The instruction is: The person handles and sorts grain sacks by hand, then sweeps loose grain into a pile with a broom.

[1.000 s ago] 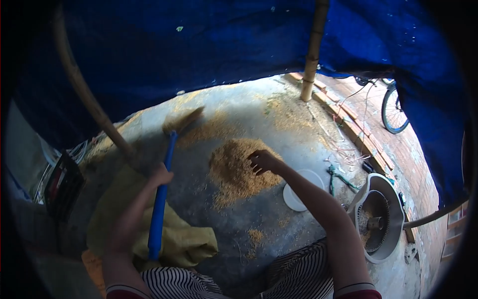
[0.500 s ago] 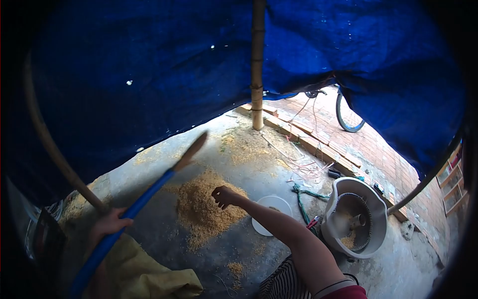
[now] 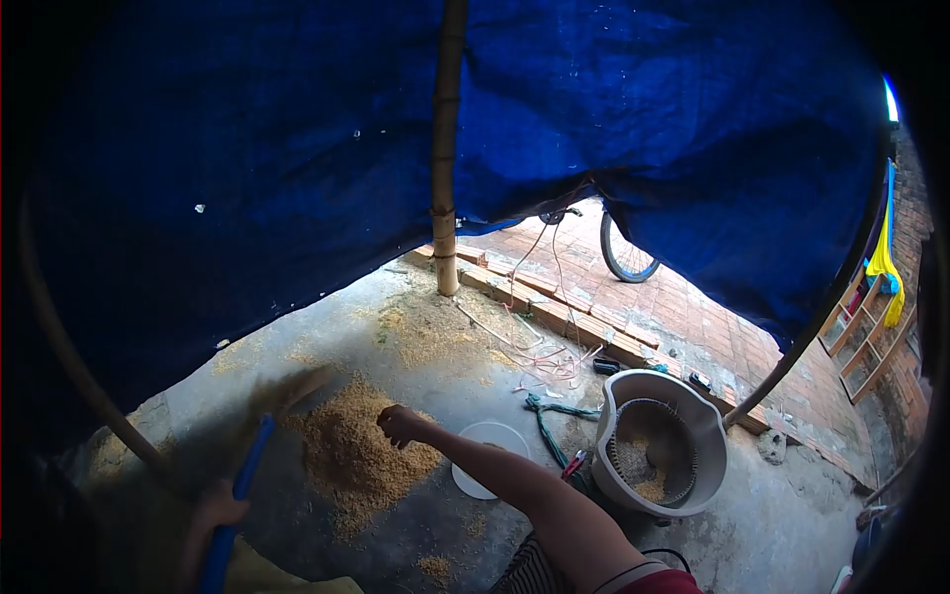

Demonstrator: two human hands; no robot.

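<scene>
Left hand low at left, fingers closed round the blue handle of the broom - dim there, but the grip is readable. Handle slants up and right; the bristle end is motion-blurred and sits at the upper left edge of the grain. Grain is a tan heap on the concrete floor, centre-left, with thinner scatter further back near the pole. Right hand is on the heap's upper right edge, fingers bent down onto it; can't tell whether they're closed on any grain. Forearm runs back down to lower right, crossing over the near edge of a white plate lying flat just right of the heap. Green cord between plate and grey tub; the tub has a mesh ring inside and some grain at the bottom. Blue tarp overhead - brick paving and a wheel beyond it. Yellow sack at bottom edge, under the handle.
</scene>
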